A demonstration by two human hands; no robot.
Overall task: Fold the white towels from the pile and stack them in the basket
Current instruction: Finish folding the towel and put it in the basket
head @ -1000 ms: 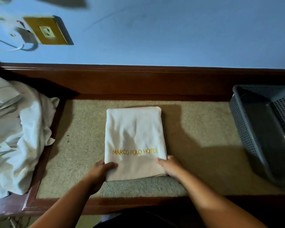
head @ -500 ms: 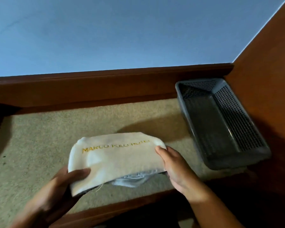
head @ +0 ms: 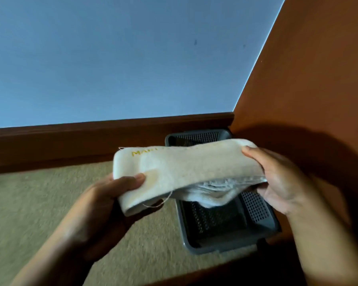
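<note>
Towel (head: 184, 168) between left hand (head: 110, 201), right hand (head: 277, 178)

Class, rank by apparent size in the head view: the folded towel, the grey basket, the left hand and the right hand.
1. folded towel, held nearer the camera.
2. grey basket, partly hidden behind it.
3. left hand and right hand look alike; unranked.

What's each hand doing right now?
Left hand: grips the folded towel at its left end.
Right hand: grips the towel's right end, above the basket.
</note>
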